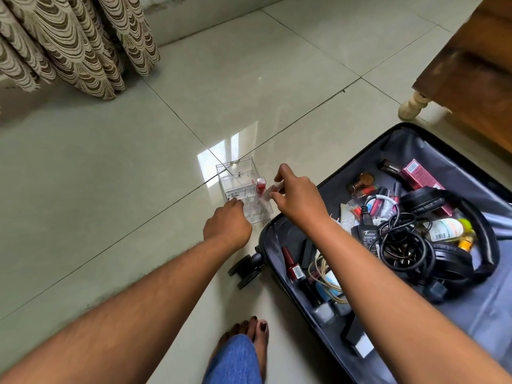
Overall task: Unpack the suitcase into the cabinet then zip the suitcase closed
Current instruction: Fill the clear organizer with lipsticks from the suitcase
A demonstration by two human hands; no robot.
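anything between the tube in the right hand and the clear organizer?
Nothing visible. The right hand holds the small tube just over the clear organizer; a red-capped bottle stands inside beside it. The left hand steadies the near edge.
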